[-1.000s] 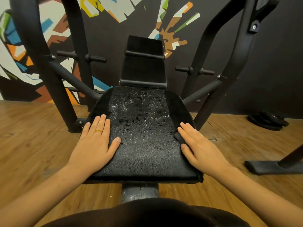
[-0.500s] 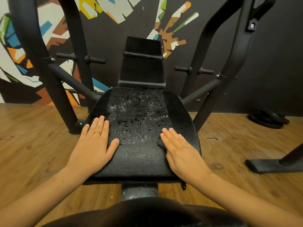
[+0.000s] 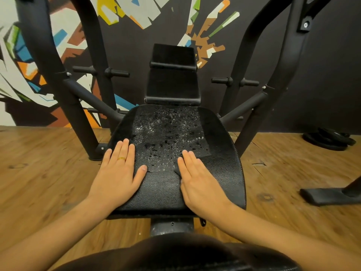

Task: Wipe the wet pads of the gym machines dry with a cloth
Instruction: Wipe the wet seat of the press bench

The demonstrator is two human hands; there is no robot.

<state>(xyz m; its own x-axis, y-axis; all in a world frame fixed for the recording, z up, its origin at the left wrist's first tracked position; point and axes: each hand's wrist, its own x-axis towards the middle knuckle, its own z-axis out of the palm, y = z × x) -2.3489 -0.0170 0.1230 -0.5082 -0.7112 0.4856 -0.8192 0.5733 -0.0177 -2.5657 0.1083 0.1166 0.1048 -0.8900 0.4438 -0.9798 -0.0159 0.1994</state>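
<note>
Gym-machine seat pad [image 3: 222,173]: right hand [image 3: 197,182], flat on the cloth [image 3: 177,170], has swept inward, drying its right side; left hand [image 3: 119,177] rests flat; droplets [image 3: 166,133] remain ahead.

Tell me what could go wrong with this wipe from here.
1. The cloth barely shows past the right hand, while droplets cover the far half of the seat pad; narrow passes may leave wet strips.
2. The left hand lies flat on the pad's left side, so that patch could get skipped.
3. The small cloth may smear water rather than soak it up.
</note>
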